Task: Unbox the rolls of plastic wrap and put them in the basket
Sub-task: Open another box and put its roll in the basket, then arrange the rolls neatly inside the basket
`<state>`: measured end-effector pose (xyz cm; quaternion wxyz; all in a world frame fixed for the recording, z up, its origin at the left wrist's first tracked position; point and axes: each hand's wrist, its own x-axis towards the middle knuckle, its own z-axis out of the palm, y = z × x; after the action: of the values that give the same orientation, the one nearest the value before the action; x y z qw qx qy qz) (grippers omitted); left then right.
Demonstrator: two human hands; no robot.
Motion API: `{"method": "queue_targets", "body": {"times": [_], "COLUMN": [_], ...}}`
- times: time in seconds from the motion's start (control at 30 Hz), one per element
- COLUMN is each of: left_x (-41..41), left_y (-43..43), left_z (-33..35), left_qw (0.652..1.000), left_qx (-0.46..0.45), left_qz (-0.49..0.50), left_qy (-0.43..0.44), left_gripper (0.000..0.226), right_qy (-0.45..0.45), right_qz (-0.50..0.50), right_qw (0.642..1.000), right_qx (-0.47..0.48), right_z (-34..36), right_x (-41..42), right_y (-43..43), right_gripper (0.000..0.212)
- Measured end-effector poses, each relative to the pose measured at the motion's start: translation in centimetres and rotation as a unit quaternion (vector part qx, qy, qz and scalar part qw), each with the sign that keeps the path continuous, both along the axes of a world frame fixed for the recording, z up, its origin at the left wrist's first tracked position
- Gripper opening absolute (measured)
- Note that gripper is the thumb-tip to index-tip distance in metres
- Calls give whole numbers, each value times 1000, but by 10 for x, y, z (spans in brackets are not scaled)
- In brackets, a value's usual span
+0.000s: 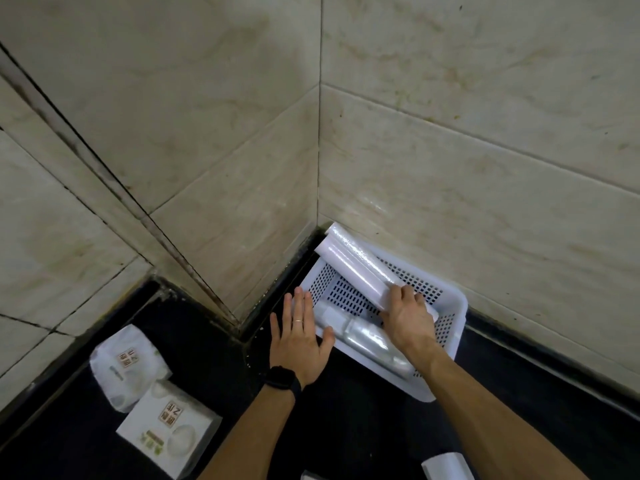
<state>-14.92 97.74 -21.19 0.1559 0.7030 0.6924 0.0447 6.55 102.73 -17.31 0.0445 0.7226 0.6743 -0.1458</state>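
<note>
A white perforated basket [453, 303] sits on the black counter in the tiled corner. My right hand [408, 320] grips the near end of a long roll of plastic wrap [353, 265], which slants over the basket with its far end against the corner. Another roll [367, 341] lies in the basket's bottom, partly under my right wrist. My left hand [299, 337] rests flat, fingers spread, on the basket's left rim. Two white boxes [128, 362] [169, 427] lie on the counter at the lower left.
Tiled walls [485, 168] close in behind and to the right of the basket. A white object [446, 465] pokes in at the bottom edge, right of centre. The black counter [363, 427] stretches between my forearms.
</note>
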Motion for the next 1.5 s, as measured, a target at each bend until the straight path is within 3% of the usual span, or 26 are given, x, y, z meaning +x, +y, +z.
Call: {"method": "queue_targets", "body": {"times": [0.13, 0.27, 0.33, 0.4, 0.47, 0.53, 0.63, 0.73, 0.9, 1.07, 1.27, 1.5], "left_x": [-1, 5, 24, 55, 89, 119, 143, 141, 114, 79, 45, 23], "left_y": [2, 13, 29, 54, 81, 103, 126, 140, 139, 108, 73, 51], "left_z": [5, 21, 37, 50, 61, 63, 53, 37, 35, 45, 48, 39], "left_qw": [999, 999, 999, 989, 940, 853, 777, 762, 768, 751, 693, 734], "left_qx": [-42, -37, 12, 13, -68, -144, -167, -181, -153, -119, -108, -93], "left_qz": [-8, -25, -38, -16, 75, 189, 350, 366, 318, 294, 319, 295], "left_qy": [30, 24, -18, -145, -327, -464, -495, -502, -535, -580, -637, -604], "left_gripper": [78, 76, 78, 78, 84, 94, 99, 73, 36, 41, 47, 40], "right_qy": [105, 242, 303, 340, 369, 395, 415, 425, 419, 306, 164, 101], "right_qz": [-24, -67, -94, -119, -141, -162, -187, -201, -187, -114, 0, 34], "right_qw": [992, 957, 934, 916, 898, 882, 868, 860, 869, 933, 986, 994], "right_qx": [70, 145, 163, 178, 193, 199, 200, 198, 183, 149, 42, 0], "right_z": [15, 39, 49, 57, 62, 64, 60, 56, 59, 59, 32, 4], "right_x": [16, 48, 63, 75, 83, 89, 98, 102, 102, 83, 55, 38], "right_y": [-11, -30, -45, -60, -73, -85, -100, -106, -94, -42, 18, 32], "right_gripper": [47, 59, 62, 60, 54, 47, 49, 54, 61, 60, 54, 48]}}
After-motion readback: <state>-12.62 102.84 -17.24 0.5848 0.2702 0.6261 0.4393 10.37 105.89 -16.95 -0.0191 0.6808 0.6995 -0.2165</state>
